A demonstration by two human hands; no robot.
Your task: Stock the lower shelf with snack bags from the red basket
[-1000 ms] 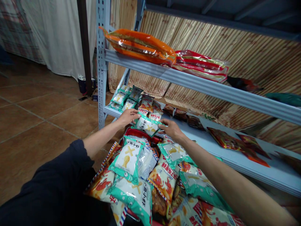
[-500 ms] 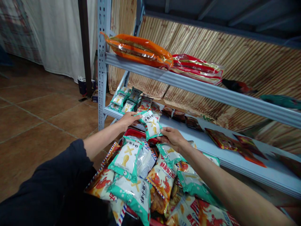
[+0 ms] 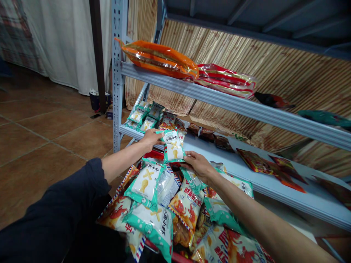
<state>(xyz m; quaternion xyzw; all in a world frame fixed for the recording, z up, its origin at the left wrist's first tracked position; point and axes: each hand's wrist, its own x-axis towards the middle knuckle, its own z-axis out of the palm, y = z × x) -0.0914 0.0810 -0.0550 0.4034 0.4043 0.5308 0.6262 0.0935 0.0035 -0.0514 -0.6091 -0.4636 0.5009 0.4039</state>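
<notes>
A white and green snack bag (image 3: 173, 148) hangs over the far side of a red basket (image 3: 154, 155), its printed face toward me. My left hand (image 3: 150, 140) pinches its upper left corner. At its lower right corner, the fingers of my right hand (image 3: 199, 164) are closed on the edge; the fingertips are partly hidden. Below, the basket is heaped with more bags, among them a green and white snack bag (image 3: 146, 182) and a cream and red snack bag (image 3: 186, 206). Similar green and white bags (image 3: 138, 115) stand at the left end of the lower shelf.
A blue-grey metal rack (image 3: 116, 78) rises in front of me. Its upper shelf bears an orange bag (image 3: 161, 58) and a red bag (image 3: 226, 80). Along the lower shelf lie dark packets (image 3: 207, 134) and a flat red packet (image 3: 253, 160). Tiled floor (image 3: 35, 157) spreads to the left.
The held bag has straightened and turned more fully toward me, dropping slightly at its left. Both hands have shifted a little with it, and the view has moved slightly.
</notes>
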